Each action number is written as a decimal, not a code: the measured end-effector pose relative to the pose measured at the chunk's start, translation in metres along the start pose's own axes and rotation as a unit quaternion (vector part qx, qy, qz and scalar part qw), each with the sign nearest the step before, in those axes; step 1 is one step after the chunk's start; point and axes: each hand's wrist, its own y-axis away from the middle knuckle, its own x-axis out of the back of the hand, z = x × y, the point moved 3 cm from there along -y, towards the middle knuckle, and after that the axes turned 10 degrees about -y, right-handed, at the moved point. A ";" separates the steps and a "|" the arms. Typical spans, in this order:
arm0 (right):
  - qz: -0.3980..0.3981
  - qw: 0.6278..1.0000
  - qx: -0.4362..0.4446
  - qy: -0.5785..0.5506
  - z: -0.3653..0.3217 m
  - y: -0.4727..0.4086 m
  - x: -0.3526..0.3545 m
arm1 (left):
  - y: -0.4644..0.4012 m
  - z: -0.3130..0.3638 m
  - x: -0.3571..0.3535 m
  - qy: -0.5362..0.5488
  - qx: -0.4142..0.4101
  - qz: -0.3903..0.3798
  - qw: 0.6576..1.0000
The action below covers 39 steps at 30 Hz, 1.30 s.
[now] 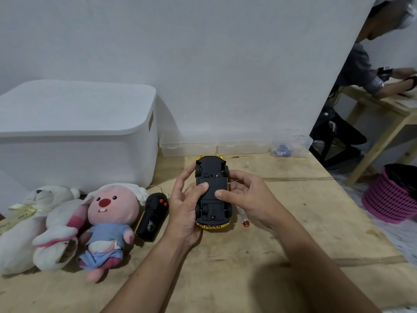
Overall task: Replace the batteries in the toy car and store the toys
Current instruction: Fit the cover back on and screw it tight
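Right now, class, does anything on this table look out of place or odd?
The toy car is upside down, its black underside facing up, gripped by the left hand and right hand. That fits a battery change. Nothing looks spilled or damaged.

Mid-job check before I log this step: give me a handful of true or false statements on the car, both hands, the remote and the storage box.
1. The toy car is upside down, its black underside facing up. True.
2. Only the right hand touches the car. False: the left hand grips it too, thumb on the underside.
3. The black remote lies between the pink plush and the left hand. True.
4. The white storage box stands open. False: its lid is on.
5. The screwdriver is held in the right hand. False: it lies on the table beside the car.
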 end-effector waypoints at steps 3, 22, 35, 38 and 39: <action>0.007 0.999 0.020 0.034 0.003 -0.002 -0.003 | 0.000 0.000 0.002 -0.002 0.006 0.008 1.000; 0.019 0.991 0.090 0.093 0.003 0.003 -0.004 | 0.000 0.001 0.002 0.001 0.004 0.016 1.000; 0.130 0.915 -0.036 0.381 -0.004 0.030 0.044 | 0.002 0.002 -0.001 0.003 0.004 0.022 1.000; 0.140 0.874 -0.034 0.464 -0.004 0.032 0.030 | 0.002 0.003 -0.002 -0.006 0.001 0.022 1.000; 0.143 0.863 -0.030 0.484 -0.005 0.033 0.027 | 0.003 0.003 -0.002 -0.008 -0.001 0.022 1.000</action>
